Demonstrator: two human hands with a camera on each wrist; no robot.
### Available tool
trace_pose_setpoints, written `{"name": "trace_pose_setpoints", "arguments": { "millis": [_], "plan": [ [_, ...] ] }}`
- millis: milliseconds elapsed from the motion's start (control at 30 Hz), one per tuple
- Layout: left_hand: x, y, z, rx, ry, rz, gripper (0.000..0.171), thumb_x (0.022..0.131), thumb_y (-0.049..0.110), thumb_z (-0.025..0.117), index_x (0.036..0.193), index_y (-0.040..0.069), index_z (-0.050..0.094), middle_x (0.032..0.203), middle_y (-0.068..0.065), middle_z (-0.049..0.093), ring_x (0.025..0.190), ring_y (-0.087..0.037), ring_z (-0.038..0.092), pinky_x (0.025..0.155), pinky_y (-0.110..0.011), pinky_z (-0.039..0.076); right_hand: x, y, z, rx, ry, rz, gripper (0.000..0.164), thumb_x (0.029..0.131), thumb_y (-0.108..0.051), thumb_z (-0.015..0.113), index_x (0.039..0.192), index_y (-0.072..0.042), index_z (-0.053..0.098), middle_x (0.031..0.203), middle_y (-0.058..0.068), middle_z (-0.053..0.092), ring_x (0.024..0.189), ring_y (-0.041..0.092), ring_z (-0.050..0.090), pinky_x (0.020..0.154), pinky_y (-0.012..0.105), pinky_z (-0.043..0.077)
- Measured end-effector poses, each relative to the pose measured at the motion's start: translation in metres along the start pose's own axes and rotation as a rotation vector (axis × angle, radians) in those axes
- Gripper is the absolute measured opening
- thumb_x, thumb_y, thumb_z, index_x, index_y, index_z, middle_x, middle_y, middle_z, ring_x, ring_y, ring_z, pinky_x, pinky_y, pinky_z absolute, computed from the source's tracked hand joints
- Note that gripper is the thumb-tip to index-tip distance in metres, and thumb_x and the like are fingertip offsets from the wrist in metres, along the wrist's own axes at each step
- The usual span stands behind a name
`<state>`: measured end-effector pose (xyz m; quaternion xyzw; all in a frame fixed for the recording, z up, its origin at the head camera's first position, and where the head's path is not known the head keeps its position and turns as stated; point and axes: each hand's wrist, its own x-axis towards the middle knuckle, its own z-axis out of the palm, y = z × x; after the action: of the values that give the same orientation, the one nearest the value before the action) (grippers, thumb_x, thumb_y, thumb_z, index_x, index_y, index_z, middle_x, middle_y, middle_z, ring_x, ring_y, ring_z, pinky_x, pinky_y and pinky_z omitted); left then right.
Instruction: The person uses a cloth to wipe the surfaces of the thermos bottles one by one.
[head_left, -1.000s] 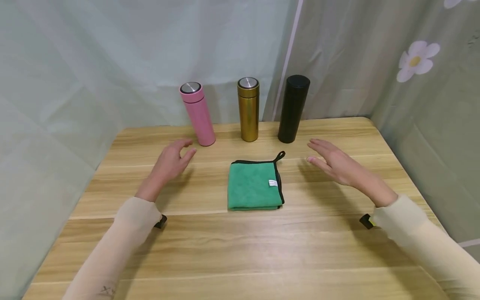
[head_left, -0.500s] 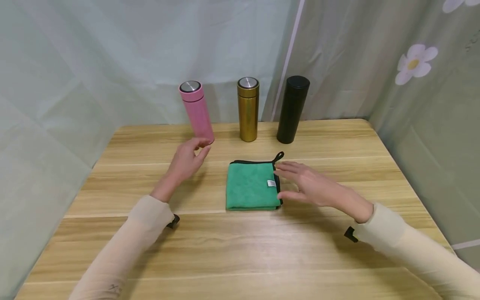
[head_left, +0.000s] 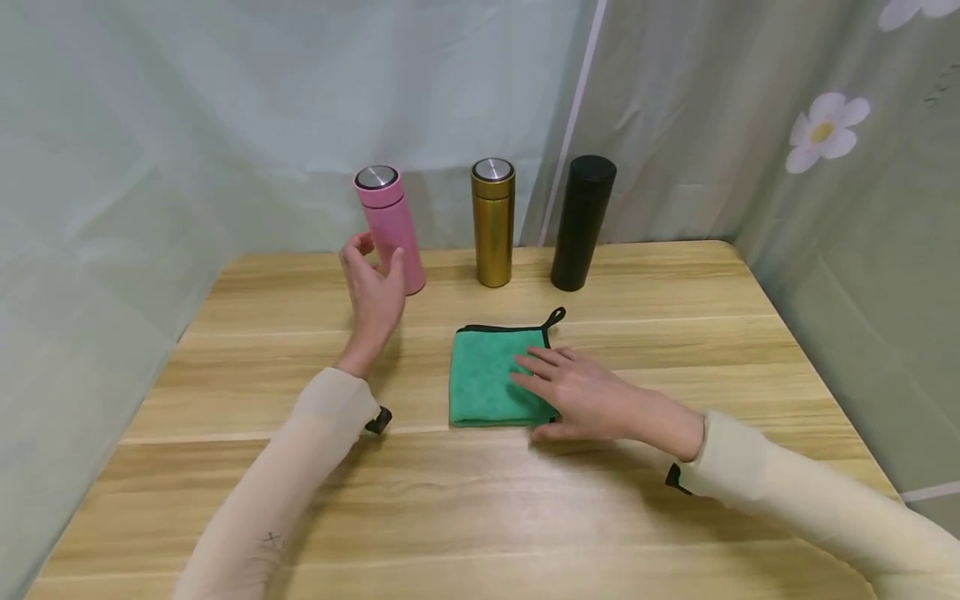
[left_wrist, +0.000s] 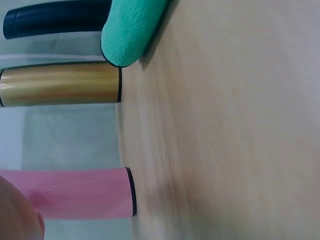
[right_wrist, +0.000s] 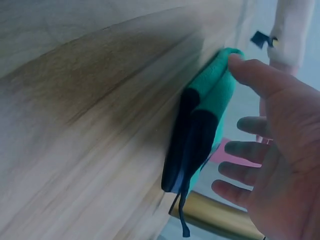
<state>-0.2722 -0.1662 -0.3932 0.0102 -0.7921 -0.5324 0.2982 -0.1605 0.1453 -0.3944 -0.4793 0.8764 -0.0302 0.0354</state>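
While the right hand hangs over the right side of the folded green cloth, fingers spread and holding nothing, the left hand curves fingers and thumb about the lower half of the pink flask, which stands on the wooden table; whether it grips, I cannot tell. Reaching for both seems the step in hand; the next move probably calls for a firm left grip and right fingertips pinching the cloth's edge.

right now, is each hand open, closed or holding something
Left hand: at the pink bottle; cannot tell whether its grip is closed on it.
Right hand: open, over the green cloth, not holding it.
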Motion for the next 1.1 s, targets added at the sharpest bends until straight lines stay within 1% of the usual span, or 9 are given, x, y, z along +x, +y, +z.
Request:
{"name": "trace_pose_setpoints", "arguments": {
  "millis": [133,233,300,400,500,600,833,967,1100],
  "plan": [
    [0.011,-0.001,0.008,-0.007,0.053,-0.017,0.065,0.100,0.028,0.068,0.149,0.002,0.033,0.149,-0.016,0.038,0.140,-0.020,0.035,0.114,-0.037,0.036,0.004,-0.003,0.002,-0.035,-0.042,0.009,0.083,0.092,-0.051,0.075,0.155,-0.006,0.045,0.161,0.018,0.038,0.150,0.041,0.032,0.116,0.060,0.033],
    [0.018,-0.001,0.012,-0.028,0.053,-0.043,0.074,0.099,0.032,0.069,0.154,0.005,0.027,0.156,-0.014,0.032,0.146,-0.016,0.030,0.118,-0.030,0.029,0.006,-0.006,0.004,-0.061,-0.055,0.013,0.083,0.092,-0.046,0.077,0.156,-0.006,0.043,0.162,0.019,0.037,0.150,0.042,0.031,0.117,0.059,0.033],
    [0.023,-0.002,0.015,-0.049,0.048,-0.050,0.080,0.098,0.033,0.071,0.157,0.005,0.024,0.160,-0.012,0.029,0.148,-0.016,0.028,0.120,-0.029,0.025,0.007,-0.007,0.006,-0.077,-0.061,0.019,0.084,0.091,-0.044,0.078,0.157,-0.006,0.042,0.162,0.019,0.036,0.150,0.041,0.031,0.117,0.058,0.033],
    [0.031,-0.003,0.019,-0.069,0.032,-0.059,0.089,0.096,0.034,0.073,0.160,0.005,0.019,0.162,-0.011,0.027,0.147,-0.018,0.031,0.120,-0.030,0.025,0.010,-0.009,0.007,-0.104,-0.078,0.034,0.085,0.091,-0.043,0.078,0.158,-0.006,0.040,0.163,0.018,0.035,0.150,0.040,0.030,0.118,0.056,0.033],
    [0.037,-0.004,0.022,-0.094,0.002,-0.089,0.098,0.093,0.036,0.077,0.163,0.008,0.014,0.162,-0.010,0.026,0.144,-0.019,0.035,0.119,-0.032,0.028,0.013,-0.012,0.008,-0.128,-0.100,0.042,0.086,0.092,-0.043,0.078,0.159,-0.007,0.038,0.164,0.018,0.034,0.151,0.039,0.029,0.118,0.056,0.032],
    [0.043,-0.005,0.024,-0.118,-0.025,-0.120,0.106,0.090,0.038,0.080,0.164,0.012,0.010,0.161,-0.008,0.028,0.141,-0.019,0.038,0.118,-0.031,0.029,0.015,-0.013,0.009,-0.141,-0.107,0.045,0.086,0.092,-0.042,0.077,0.159,-0.007,0.037,0.164,0.018,0.033,0.151,0.039,0.030,0.118,0.056,0.033],
    [0.054,-0.011,0.028,-0.142,-0.018,-0.110,0.108,0.087,0.030,0.085,0.163,0.016,0.010,0.157,-0.006,0.034,0.137,-0.019,0.042,0.114,-0.028,0.032,0.019,-0.014,0.011,-0.130,-0.090,0.051,0.083,0.092,-0.036,0.078,0.158,-0.006,0.038,0.163,0.019,0.034,0.149,0.038,0.034,0.115,0.056,0.036],
    [0.059,-0.013,0.030,-0.145,-0.003,-0.095,0.103,0.089,0.025,0.083,0.162,0.013,0.012,0.157,-0.009,0.035,0.137,-0.019,0.043,0.114,-0.026,0.032,0.022,-0.014,0.012,-0.128,-0.109,0.062,0.078,0.093,-0.031,0.076,0.157,-0.006,0.040,0.163,0.018,0.035,0.148,0.037,0.037,0.113,0.056,0.039],
    [0.062,-0.013,0.031,-0.159,-0.007,-0.099,0.093,0.092,0.022,0.080,0.160,0.007,0.017,0.151,-0.013,0.040,0.134,-0.022,0.045,0.113,-0.026,0.034,0.024,-0.016,0.012,-0.117,-0.125,0.068,0.067,0.097,-0.025,0.073,0.155,-0.005,0.045,0.161,0.018,0.039,0.146,0.039,0.040,0.110,0.056,0.043]
  ]
}}
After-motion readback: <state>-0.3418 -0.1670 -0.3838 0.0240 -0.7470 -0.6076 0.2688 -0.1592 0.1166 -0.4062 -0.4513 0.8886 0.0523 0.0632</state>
